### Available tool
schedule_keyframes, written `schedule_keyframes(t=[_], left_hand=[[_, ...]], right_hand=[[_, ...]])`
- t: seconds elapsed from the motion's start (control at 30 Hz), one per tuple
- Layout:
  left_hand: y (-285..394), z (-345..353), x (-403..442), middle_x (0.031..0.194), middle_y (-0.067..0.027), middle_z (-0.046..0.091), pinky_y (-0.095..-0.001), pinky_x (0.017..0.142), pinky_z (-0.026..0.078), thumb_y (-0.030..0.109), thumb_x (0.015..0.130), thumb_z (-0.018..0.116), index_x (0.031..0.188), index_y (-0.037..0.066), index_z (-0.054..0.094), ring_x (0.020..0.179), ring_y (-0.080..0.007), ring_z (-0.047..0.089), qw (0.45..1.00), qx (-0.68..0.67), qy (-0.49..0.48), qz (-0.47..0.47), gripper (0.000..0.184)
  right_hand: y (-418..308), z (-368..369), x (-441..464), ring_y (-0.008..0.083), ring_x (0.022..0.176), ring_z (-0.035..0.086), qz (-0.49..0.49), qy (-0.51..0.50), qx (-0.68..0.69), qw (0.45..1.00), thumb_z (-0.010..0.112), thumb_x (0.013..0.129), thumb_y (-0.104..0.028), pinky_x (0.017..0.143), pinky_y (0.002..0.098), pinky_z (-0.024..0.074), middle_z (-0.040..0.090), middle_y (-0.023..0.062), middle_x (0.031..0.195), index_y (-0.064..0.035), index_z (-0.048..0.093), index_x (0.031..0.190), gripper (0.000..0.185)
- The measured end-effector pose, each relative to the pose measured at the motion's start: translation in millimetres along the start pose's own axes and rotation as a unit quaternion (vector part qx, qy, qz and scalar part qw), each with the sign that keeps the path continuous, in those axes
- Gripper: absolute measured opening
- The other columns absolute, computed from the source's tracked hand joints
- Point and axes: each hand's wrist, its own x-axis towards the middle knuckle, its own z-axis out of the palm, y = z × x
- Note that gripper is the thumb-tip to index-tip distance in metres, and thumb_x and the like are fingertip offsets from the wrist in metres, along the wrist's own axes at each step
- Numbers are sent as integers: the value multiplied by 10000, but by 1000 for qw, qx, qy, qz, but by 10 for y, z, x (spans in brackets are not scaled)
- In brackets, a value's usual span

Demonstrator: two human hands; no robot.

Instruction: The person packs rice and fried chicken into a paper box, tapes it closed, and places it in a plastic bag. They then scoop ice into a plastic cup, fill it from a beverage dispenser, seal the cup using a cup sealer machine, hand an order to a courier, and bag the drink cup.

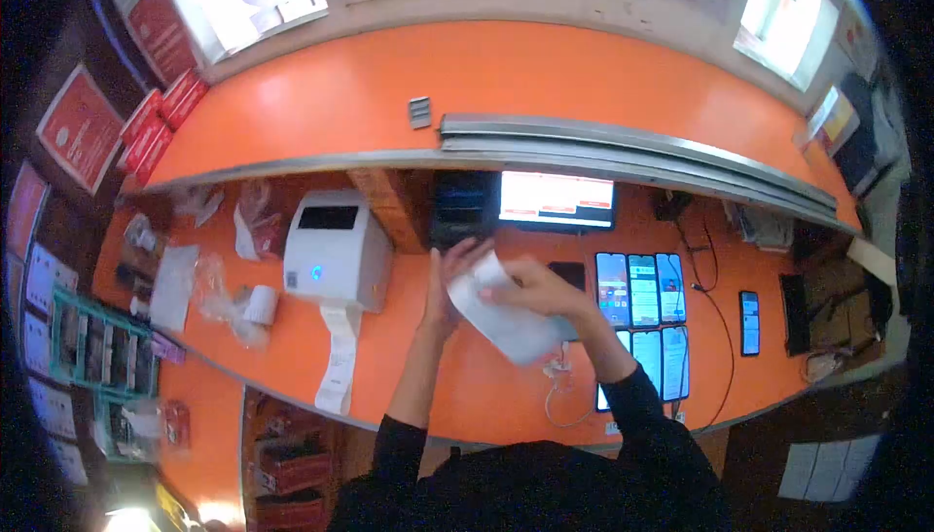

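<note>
The right hand (533, 289) slants inward, fingers clamped on a white packet (511, 331), the left hand (441, 289) upright beside it, grip unclear, the printed strip (339, 362) illegible.

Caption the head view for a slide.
Left hand and right hand handle a blurred, whitish flat item above an orange counter, between a boxy white printer and lit rectangular phones.
</note>
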Motion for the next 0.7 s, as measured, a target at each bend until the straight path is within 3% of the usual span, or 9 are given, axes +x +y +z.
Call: schedule_keyframes(t=[0.03,0.1,0.13,0.2,0.23,0.3,0.33,0.5,0.7], left_hand=[[114,141,-173,1299,-184,490,-426,990,419,523,919,381,1352,-8,300,1174,-290,508,993,-43,-111,-10,690],[74,22,-647,1288,-189,492,-402,939,477,399,931,478,1329,-8,326,1106,-262,570,999,-13,-38,-18,590],[223,142,-879,1288,-189,492,-402,939,477,399,931,478,1329,-8,326,1106,-262,570,1000,-15,-23,5,590],[553,424,-1454,1224,-210,527,-385,848,543,189,917,548,1295,-19,348,1031,-286,613,938,343,22,32,475],[728,524,-1730,1224,-210,527,-385,848,543,189,917,548,1295,-19,348,1031,-286,613,937,342,48,52,475],[1012,583,-2248,1160,-219,560,-368,773,576,26,877,561,1283,-33,332,980,-316,632,962,241,105,80,470],[1039,462,-2451,1125,-229,581,-361,745,584,32,899,525,1280,-45,297,967,-340,633,946,253,112,167,451],[1425,-62,-3561,1125,-233,584,-352,750,583,26,908,506,1304,-14,266,959,-309,641,913,254,189,257,464],[1689,-670,-5361,1153,-192,561,-361,720,590,64,879,592,1307,18,276,972,-343,634,867,194,279,365,534]], right_hand=[[-43,145,140,111,813,580,-56,113,75,989,659,856,-247,703,287,480,646,22,900,-2,637,991,281],[-359,374,425,115,796,593,-108,235,109,960,652,851,-212,697,302,496,657,48,888,-8,631,987,246],[-577,440,549,115,863,585,-87,230,133,960,652,847,-154,764,291,493,644,39,949,-9,602,1059,262],[-936,702,827,117,868,591,-122,197,188,954,653,831,-110,769,284,492,647,51,974,-19,575,1119,312],[-1076,861,953,123,865,598,-131,185,194,954,655,823,-96,770,285,495,649,50,982,-22,573,1123,319],[-1351,1298,1214,140,862,614,-140,134,264,945,655,812,-71,768,290,502,653,55,986,-32,564,1136,339],[-1469,1550,1330,152,857,622,-129,111,285,943,648,804,-48,763,294,507,655,60,984,-40,563,1143,349],[-2107,2941,1812,143,842,624,-150,-20,299,942,622,806,-37,742,276,506,653,60,993,-54,553,1186,387],[-2986,5078,1830,128,865,613,-119,-205,337,911,577,847,-41,766,270,493,646,64,1019,-26,529,1243,399]])
